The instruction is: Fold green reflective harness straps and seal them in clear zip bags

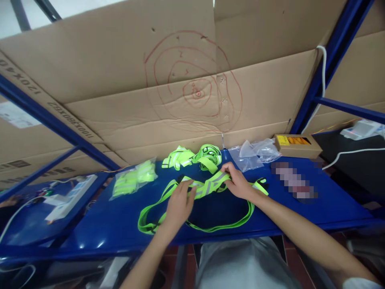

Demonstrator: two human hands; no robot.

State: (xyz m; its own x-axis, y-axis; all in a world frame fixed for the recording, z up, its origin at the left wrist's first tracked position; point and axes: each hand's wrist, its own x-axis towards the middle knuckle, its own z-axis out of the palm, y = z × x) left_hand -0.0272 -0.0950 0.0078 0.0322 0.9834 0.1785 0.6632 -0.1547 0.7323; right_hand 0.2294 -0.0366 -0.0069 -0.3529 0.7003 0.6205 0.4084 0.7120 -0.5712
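Note:
A neon yellow-green reflective strap harness (210, 186) with grey stripes lies in front of me, its long loops spread on the blue table (117, 224). My right hand (239, 184) pinches a folded, striped section between thumb and fingers. My left hand (179, 204) is closed over the left end of that same section, its fingertips partly hidden by the hand's back. Black buckles show at the harness's right end. Just behind are two bundles of similar straps, one folded bundle (179, 157) and one coiled bundle (208, 156).
Bagged green straps (134, 179) lie to the left. Clear plastic bags (255, 154) and an open cardboard box (297, 146) stand at back right, near a blurred-out item (294, 180). Cardboard (120, 72) with red rings walls the back. A power strip (72, 198) is far left.

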